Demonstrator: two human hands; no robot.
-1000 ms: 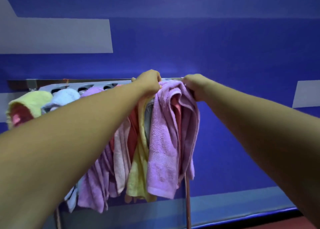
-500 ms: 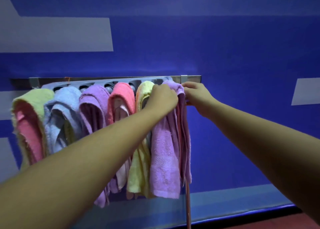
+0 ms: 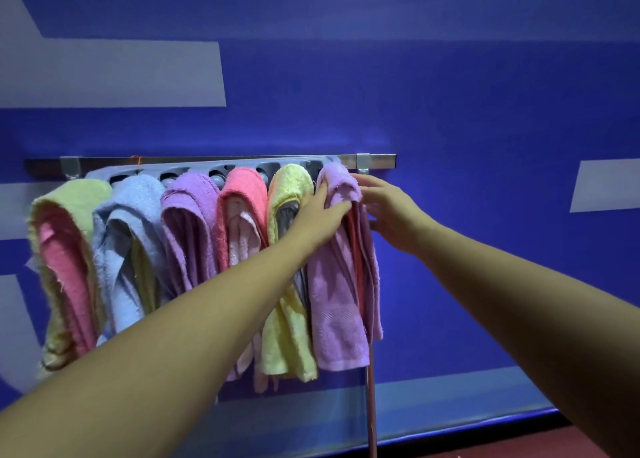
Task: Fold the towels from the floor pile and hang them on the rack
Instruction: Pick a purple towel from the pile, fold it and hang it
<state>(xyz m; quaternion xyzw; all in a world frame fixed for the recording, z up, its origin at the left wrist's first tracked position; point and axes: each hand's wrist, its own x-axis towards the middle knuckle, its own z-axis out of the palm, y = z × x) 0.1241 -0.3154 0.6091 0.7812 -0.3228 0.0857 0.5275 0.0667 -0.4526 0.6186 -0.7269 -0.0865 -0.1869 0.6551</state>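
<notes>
Towels (image 3: 188, 236) are hung side by side over a grey-blue rack (image 3: 194, 173), which is fixed below a metal rail (image 3: 377, 160) on a deep blue wall (image 3: 450, 94). Pale grey panels (image 3: 114, 73) are painted across the wall at the upper left and at the right edge, a lighter blue band (image 3: 450, 402) runs along its foot, and a strip of reddish floor (image 3: 491, 445) is seen at the lower right. A thin metal pole (image 3: 371, 409) stands below the rack's right end. From the left, a yellow-green towel (image 3: 69, 194) with pink cloth inside its fold is followed by a light blue towel (image 3: 136, 198), a purple towel (image 3: 194, 198), a coral towel (image 3: 242, 186) and a yellow towel (image 3: 289, 187). The lilac towel (image 3: 337, 295) is draped over the last place at the right end. The left hand (image 3: 322, 213) is laid flat against this towel's left side near the top, with its fingers extended and nothing gripped. The right hand (image 3: 386, 210) is held just beside the towel's right edge, its fingers loosely spread and nothing held; whether the fingertips (image 3: 362, 180) touch the cloth cannot be told through the blur. The lilac towel is folded lengthwise into a narrow strip, a reddish layer is shown along its right side, and a woven band is seen near its lower hem.
</notes>
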